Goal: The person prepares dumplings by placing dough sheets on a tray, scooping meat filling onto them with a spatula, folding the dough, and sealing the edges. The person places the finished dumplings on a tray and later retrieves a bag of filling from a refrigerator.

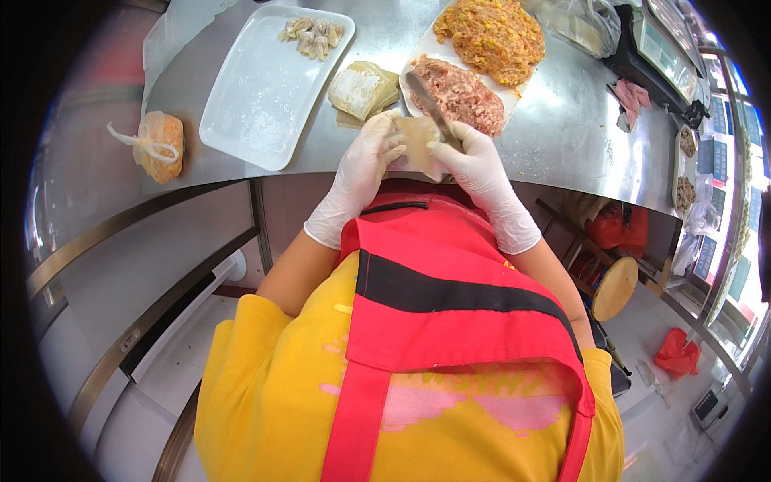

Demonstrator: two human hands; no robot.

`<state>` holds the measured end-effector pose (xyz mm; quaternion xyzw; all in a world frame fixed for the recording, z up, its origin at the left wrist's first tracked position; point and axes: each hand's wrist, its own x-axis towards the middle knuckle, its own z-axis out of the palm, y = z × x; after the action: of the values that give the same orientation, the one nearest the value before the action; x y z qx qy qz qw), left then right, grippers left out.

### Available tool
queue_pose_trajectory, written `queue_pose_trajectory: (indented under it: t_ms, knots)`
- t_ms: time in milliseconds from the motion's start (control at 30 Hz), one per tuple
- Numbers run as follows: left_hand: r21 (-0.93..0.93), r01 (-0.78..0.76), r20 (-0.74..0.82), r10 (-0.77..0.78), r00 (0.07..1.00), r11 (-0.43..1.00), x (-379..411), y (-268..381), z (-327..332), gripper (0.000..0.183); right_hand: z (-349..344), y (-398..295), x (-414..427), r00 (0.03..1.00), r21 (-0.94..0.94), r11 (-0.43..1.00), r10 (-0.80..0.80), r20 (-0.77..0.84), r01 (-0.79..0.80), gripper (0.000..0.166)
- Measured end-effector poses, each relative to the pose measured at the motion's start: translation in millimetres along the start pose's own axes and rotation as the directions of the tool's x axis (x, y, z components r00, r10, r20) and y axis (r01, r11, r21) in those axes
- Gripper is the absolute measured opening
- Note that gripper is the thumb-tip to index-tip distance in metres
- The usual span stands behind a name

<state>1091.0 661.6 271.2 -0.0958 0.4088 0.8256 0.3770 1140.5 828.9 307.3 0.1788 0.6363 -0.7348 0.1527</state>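
Note:
My left hand (374,144), in a white glove, holds the left edge of a thin dough wrapper (418,144). My gloved right hand (467,155) grips a flat metal spatula or knife (429,102) and touches the wrapper's right edge with its fingertips. The blade slants up and left across the edge of the pink minced meat (461,93). A flour-dusted stack of wrappers (361,93) lies just beyond my left hand. Orange filling with yellow corn-like pieces (494,36) lies behind the pink meat on a white tray (415,57). Several small folded dumplings (313,37) sit in the left tray's upper right corner.
A floured white tray (241,102) lies on the metal table (566,138) at left. Left of it stands a tied plastic bag of orange food (161,147). At right are a scale (659,54), a pink cloth (631,101) and plastic bags (581,27). A round wooden stool (615,289) stands below.

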Motion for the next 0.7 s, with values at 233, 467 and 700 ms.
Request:
queue_pose_trajectory:
  t_ms: [233,467,700]
  knots:
    - [-0.265,0.263,0.263,-0.193,0.945,0.928,-4.8,-3.5,0.7,0.053,11.1,8.2,-3.4,0.953,-0.205,0.931,-0.303,0.026,0.302,0.027]
    - [-0.051,0.174,-0.085,-0.177,0.980,0.983,25.3,-31.6,-35.5,0.032,-47.2,1.9,-20.2,0.955,-0.869,0.492,-0.281,-0.094,0.059,0.029]
    - [-0.358,0.149,-0.156,-0.216,0.964,0.922,58.0,-36.4,15.2,0.031,-33.1,22.0,-18.8,0.987,-0.840,0.541,-0.155,-0.043,0.048,0.031]
